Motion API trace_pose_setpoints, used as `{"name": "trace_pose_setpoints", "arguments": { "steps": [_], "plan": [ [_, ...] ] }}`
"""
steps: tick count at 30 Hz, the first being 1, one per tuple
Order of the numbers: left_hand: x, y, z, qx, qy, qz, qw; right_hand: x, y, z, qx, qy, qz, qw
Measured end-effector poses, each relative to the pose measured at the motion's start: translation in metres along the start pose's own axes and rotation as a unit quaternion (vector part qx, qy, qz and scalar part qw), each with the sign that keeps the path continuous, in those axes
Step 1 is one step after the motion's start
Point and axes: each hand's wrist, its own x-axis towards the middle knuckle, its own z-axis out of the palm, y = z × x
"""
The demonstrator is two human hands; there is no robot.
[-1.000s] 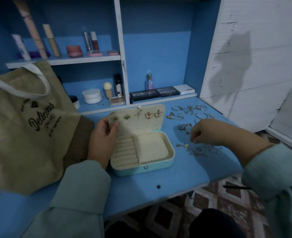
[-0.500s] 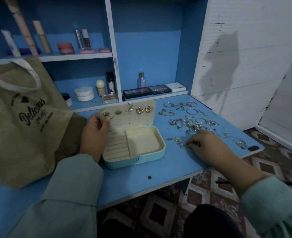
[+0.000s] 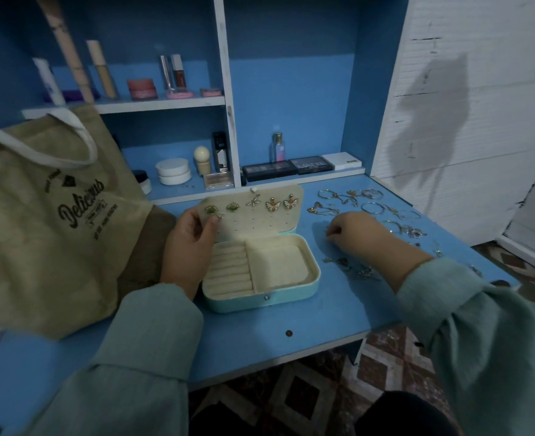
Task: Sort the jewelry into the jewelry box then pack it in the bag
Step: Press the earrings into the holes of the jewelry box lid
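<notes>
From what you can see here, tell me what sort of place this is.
Probably a home dressing or vanity corner: a blue shelf unit stocked with cosmetics, eyeshadow palettes on the lower ledge, and an open jewelry box on the blue table.

Item, as I see it through the head camera: two bare hands, the left hand (image 3: 188, 247) and the right hand (image 3: 352, 231), without rings or watch that I can make out. Each arm wears a long, loose sleeve of pale grey-green fabric, left sleeve (image 3: 124, 357) and right sleeve (image 3: 480, 322), each ending in a wide banded cuff. I note dark clothing on the lap (image 3: 401, 413) at the bottom edge.
</notes>
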Motion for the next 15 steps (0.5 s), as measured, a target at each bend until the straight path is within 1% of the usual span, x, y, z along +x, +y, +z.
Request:
{"name": "trace_pose_setpoints", "arguments": {
  "steps": [5,15],
  "plan": [
    [-0.0002,0.0011,0.0005,-0.008,-0.002,-0.002,1.0,0.0096,-0.002,0.0031,-0.008,-0.016,0.015,1.0],
    [0.0,0.0013,0.0009,-0.027,0.0,0.004,1.0,0.0097,-0.002,0.0039,-0.011,-0.019,0.022,1.0]
  ]
}}
